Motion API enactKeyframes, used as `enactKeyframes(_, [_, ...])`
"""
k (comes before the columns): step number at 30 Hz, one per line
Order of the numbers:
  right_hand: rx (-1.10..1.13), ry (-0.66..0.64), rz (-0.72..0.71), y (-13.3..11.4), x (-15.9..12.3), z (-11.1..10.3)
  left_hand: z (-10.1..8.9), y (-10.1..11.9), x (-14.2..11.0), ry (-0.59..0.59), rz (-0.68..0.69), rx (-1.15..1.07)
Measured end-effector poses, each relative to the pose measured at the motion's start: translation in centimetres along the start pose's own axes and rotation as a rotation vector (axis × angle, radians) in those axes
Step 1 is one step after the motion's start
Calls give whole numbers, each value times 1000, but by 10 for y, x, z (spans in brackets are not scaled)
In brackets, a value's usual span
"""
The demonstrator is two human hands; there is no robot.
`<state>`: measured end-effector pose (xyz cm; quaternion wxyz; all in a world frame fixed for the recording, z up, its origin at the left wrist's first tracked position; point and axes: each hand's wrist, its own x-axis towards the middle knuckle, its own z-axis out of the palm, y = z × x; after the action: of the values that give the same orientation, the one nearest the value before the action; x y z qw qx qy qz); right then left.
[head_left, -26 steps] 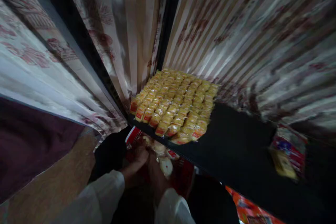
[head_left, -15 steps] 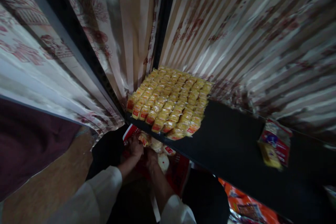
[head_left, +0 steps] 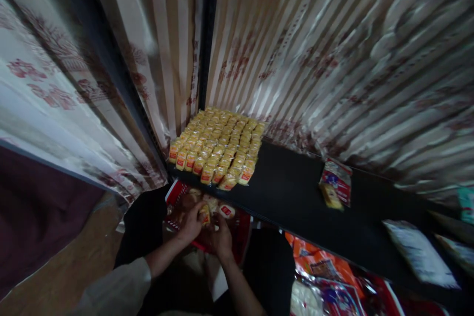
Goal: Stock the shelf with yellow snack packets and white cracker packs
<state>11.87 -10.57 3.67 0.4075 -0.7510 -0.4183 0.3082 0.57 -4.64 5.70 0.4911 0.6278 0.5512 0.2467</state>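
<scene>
Two bare forearms reach forward from the lower edge, the left one coming out of a pale sleeve (head_left: 114, 286). Dark-clothed knees (head_left: 276, 269) stand to either side, and between them sits a red basket (head_left: 242, 232), partly under the front edge of the shelf.

Both hands are over the basket. The left hand (head_left: 191, 223) grips a small yellow packet (head_left: 205, 214) between thumb and fingers, close to the basket's middle. The right hand (head_left: 222, 238) is just beside that packet, its fingers bent; whether it touches or holds anything I cannot tell. Beyond the fingers, inside the basket, lies a white packet (head_left: 226, 210) with a red label, among other pale ones too dim to make out.

To the right, below the shelf, are orange bags (head_left: 326, 262), with a purple-and-red bag (head_left: 338, 301) nearer the lower edge.

Above them runs the black shelf (head_left: 292, 192). On its left end, yellow packets stand in tight, slanting rows (head_left: 218, 145), the front ones showing red labels. Well apart to the right lies a red bag (head_left: 338, 177), with one yellow packet (head_left: 331, 196) against its near side; farther right is a white bag (head_left: 420, 252).

Behind everything hang pleated sheets (head_left: 266, 49) with red print, meeting at a dark post (head_left: 210, 29).
</scene>
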Motion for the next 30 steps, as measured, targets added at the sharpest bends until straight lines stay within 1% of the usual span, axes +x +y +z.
enactKeyframes(2, [-31, 22, -61, -6, -5, -15, -2, 18, -8, -62, 117, 40])
enactKeyframes(4, [-23, 33, -90, -11, -9, -29, -4, 38, -15, -101, 219, 61])
enactKeyframes(7, [26, 41, -54, -17, -12, -52, -3, 65, -21, -144, 346, 86])
enactKeyframes(9, [58, 53, -50, -23, -12, -68, 0, 81, -24, -165, 401, 109])
enactKeyframes(12, [120, 63, -85, -36, -9, -91, 9, 101, -25, -138, 437, 136])
enactKeyframes(16, [190, 95, -37, -49, 5, -114, 22, 120, -26, -63, 531, 80])
enactKeyframes(19, [231, 144, -33, -54, 22, -123, 31, 128, -27, -18, 577, 41])
enactKeyframes(22, [219, 185, -62, -58, 41, -126, 40, 132, -27, -6, 561, 61])
enactKeyframes(26, [156, 225, -92, -58, 64, -122, 48, 134, -22, -30, 517, 68])
enactKeyframes(30, [104, 237, -98, -55, 81, -115, 53, 135, -12, -46, 439, 64])
